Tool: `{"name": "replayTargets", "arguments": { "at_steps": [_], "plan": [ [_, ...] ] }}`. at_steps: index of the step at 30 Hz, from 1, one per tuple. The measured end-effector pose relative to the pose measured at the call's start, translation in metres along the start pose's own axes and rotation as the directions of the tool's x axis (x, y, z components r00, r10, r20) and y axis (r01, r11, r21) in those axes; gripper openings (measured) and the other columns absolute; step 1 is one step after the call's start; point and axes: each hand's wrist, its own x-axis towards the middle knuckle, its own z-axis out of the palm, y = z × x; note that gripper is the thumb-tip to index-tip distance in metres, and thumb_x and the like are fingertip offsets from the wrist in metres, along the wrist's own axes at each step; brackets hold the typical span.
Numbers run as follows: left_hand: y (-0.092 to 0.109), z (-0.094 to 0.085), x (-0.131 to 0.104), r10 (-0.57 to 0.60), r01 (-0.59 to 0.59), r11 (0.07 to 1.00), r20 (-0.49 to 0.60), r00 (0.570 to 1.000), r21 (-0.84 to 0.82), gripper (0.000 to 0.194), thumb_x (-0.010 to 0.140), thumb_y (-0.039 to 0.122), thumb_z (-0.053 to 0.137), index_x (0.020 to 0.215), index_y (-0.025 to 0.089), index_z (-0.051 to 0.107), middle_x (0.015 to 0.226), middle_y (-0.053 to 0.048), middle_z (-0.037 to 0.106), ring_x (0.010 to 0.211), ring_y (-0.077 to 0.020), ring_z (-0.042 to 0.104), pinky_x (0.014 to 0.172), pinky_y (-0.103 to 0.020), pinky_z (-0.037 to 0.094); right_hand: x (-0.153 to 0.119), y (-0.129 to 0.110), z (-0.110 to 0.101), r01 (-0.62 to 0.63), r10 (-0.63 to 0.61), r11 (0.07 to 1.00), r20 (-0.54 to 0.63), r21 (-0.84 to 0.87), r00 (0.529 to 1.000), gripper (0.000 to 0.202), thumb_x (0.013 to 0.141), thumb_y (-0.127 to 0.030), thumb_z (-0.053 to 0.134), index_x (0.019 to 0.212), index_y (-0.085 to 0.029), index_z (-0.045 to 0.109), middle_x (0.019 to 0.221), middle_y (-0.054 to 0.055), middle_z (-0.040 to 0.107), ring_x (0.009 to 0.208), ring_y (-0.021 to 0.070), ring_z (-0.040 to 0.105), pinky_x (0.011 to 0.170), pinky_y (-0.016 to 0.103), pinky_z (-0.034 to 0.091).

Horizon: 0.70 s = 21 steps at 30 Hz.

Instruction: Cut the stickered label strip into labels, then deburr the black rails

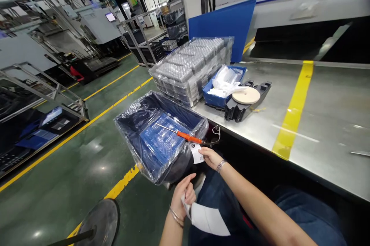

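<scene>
My right hand pinches a white printed label by its edge, at the near right side of a plastic-lined bin. Below it, my left hand has its index finger stretched out and its other fingers curled round a strip of white label paper, which hangs over my lap. Inside the bin lies a blue tray-like piece under clear film. An orange-handled tool with a long thin metal shaft rests across the bin's right side, just above the label.
On the metal bench stand a wrapped stack of clear trays, a blue box with white bags, and a beige disc on black parts. A round black base stands on the floor at lower left. Carts and machines line the left.
</scene>
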Motion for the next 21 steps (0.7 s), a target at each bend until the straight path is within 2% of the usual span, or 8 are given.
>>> {"name": "replayTargets", "arguments": {
  "at_steps": [3,5,8,10,11,14,17,21],
  "plan": [
    [-0.008,-0.004,0.021,0.021,-0.022,0.995,-0.011,1.0,-0.093,0.02,0.08,0.02,0.061,0.097,0.01,0.061,0.038,0.011,0.031,0.028,-0.0007,0.02,0.032,-0.015,0.013,-0.012,-0.016,0.0,0.041,-0.039,0.998,0.069,-0.038,0.997,0.021,0.088,-0.033,0.055,0.09,-0.013,0.059,0.085,0.001,0.062,0.074,0.0121,0.06,0.07,0.032,0.051],
    [-0.009,-0.003,0.031,0.07,-0.072,0.985,-0.014,0.997,-0.155,0.007,0.082,0.018,0.058,0.081,0.012,0.059,0.042,0.01,0.029,0.03,0.0003,0.021,0.033,-0.014,0.016,-0.022,-0.027,-0.002,0.07,-0.062,0.994,0.09,-0.089,0.994,0.023,0.087,-0.035,0.055,0.09,-0.013,0.059,0.085,0.002,0.063,0.075,0.0126,0.061,0.072,0.033,0.051],
    [0.002,0.001,0.034,0.167,-0.167,0.96,-0.016,0.986,-0.224,0.018,0.08,0.016,0.057,0.064,0.013,0.051,0.046,0.009,0.03,0.031,0.0017,0.023,0.035,-0.014,0.021,-0.031,-0.036,-0.006,0.113,-0.094,0.97,0.094,-0.217,0.991,0.028,0.086,-0.04,0.055,0.087,-0.013,0.059,0.08,0.001,0.064,0.072,0.0125,0.061,0.07,0.033,0.051],
    [0.016,0.006,0.027,0.236,-0.23,0.946,-0.003,0.972,-0.23,0.005,0.078,0.013,0.058,0.075,0.014,0.055,0.046,0.009,0.033,0.031,0.0016,0.024,0.036,-0.014,0.022,-0.032,-0.039,-0.007,0.141,-0.118,0.929,0.087,-0.342,0.989,0.03,0.085,-0.043,0.055,0.082,-0.013,0.059,0.075,0.0,0.063,0.067,0.0118,0.06,0.067,0.031,0.05],
    [0.024,0.008,0.022,0.268,-0.259,0.94,0.009,0.963,-0.222,0.008,0.078,0.012,0.058,0.085,0.016,0.057,0.045,0.01,0.034,0.031,0.0011,0.024,0.036,-0.014,0.023,-0.032,-0.041,-0.007,0.156,-0.135,0.897,0.08,-0.414,0.988,0.03,0.084,-0.043,0.055,0.08,-0.013,0.058,0.074,0.0,0.062,0.066,0.0117,0.059,0.065,0.031,0.049],
    [0.047,0.017,0.005,0.332,-0.318,0.93,0.048,0.942,-0.182,0.023,0.081,0.012,0.056,0.103,0.018,0.056,0.044,0.01,0.037,0.031,-0.0002,0.027,0.037,-0.015,0.024,-0.035,-0.046,-0.004,0.21,-0.219,0.735,0.067,-0.644,0.973,0.024,0.083,-0.037,0.057,0.075,-0.014,0.058,0.084,0.003,0.062,0.076,0.0142,0.057,0.073,0.034,0.046],
    [0.061,0.024,-0.006,0.346,-0.329,0.927,0.069,0.936,-0.18,0.014,0.083,0.014,0.054,0.096,0.016,0.057,0.046,0.009,0.038,0.032,-0.0003,0.031,0.037,-0.015,0.026,-0.045,-0.057,0.004,0.255,-0.288,0.481,0.124,-0.838,0.95,0.016,0.082,-0.026,0.055,0.071,-0.017,0.06,0.09,0.007,0.061,0.09,0.0194,0.051,0.087,0.04,0.035],
    [0.067,0.028,-0.008,0.344,-0.316,0.919,0.09,0.935,-0.237,0.006,0.085,0.012,0.052,0.08,0.015,0.053,0.048,0.009,0.037,0.032,-0.0001,0.03,0.038,-0.015,0.027,-0.06,-0.071,0.02,0.308,-0.242,0.144,0.269,-0.94,0.932,0.023,0.086,-0.018,0.044,0.07,-0.017,0.06,0.087,0.01,0.059,0.092,0.022,0.045,0.086,0.041,0.029]
  ]
}}
